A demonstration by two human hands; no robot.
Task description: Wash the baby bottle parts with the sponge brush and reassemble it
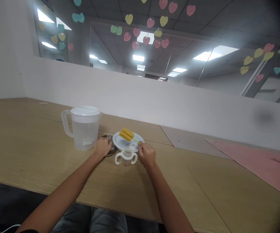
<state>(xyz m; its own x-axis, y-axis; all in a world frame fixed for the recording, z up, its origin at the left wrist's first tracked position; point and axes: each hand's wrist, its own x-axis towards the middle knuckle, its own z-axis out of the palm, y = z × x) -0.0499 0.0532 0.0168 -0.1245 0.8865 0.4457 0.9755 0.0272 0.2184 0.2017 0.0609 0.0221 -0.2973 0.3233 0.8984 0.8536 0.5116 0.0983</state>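
Note:
My right hand [147, 154] is closed around the thin green handle of a bottle brush [127, 134] with a yellow sponge head. The sponge is above a white plate [117, 142], on which a small white ring-shaped part [133, 146] lies. My left hand [103, 147] has its fingers curled over a dark, see-through round dish [113, 149], partly hidden beneath the hand. Between both hands a clear baby bottle [126, 159] stands upright, its mouth uncovered, with a white two-handled collar and red print.
A translucent lidded pitcher [85, 132] with liquid stands left of my left hand. A pink sheet [258, 165] covers the table's right side. Behind the wooden table [33, 145] rises a white wall [130, 97] with windows and heart-shaped notes.

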